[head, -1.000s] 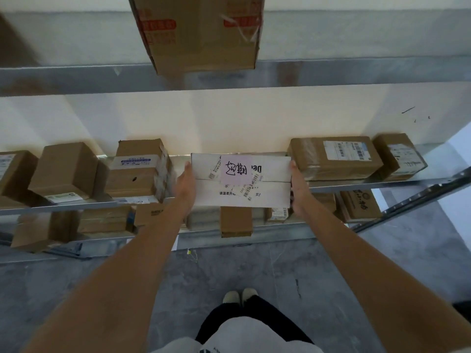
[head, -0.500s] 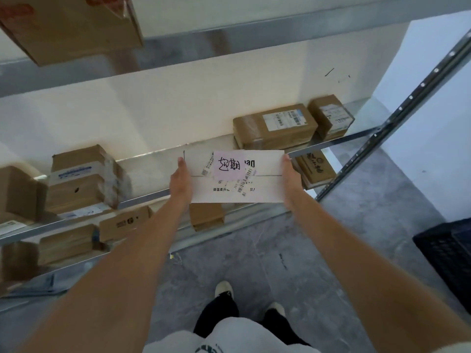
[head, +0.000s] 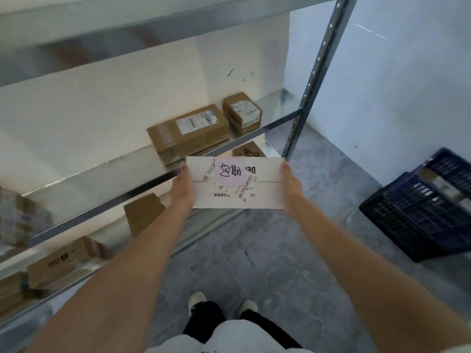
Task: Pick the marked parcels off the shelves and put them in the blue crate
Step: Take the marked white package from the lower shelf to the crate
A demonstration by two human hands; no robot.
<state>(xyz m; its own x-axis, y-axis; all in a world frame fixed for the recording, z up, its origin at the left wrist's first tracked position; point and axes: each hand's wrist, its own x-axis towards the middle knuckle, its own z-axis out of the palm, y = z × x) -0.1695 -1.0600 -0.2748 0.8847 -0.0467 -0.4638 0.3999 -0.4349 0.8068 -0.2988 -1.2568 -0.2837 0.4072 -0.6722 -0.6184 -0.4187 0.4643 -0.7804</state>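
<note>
I am holding the white parcel (head: 237, 183) between both hands, out in front of me and clear of the shelf edge (head: 102, 207). A second ago it was sitting on that shelf between the brown boxes; now it is off the shelf and in the air over the grey floor (head: 267, 250), and my view is swinging to the right. The left hand (head: 182, 186) is pressing its left end and the right hand (head: 290, 186) its right end. Each grip is closed around an end of the box, thumbs showing on top, while the other fingers are hidden behind the box. The pink note (head: 229, 171) with handwriting is lying on the top face, among the barcode stickers, which I am taking as the mark.

The blue crate (head: 420, 212) is now coming into view on the floor at the right, well apart from the parcel; something pale is already lying inside it. The long brown parcel (head: 191, 131) and the small brown parcel (head: 242, 113) are resting on the shelf behind. To my mind the pick is done and the carry is under way; what is remaining is turning further right and lowering the parcel into the crate.
</note>
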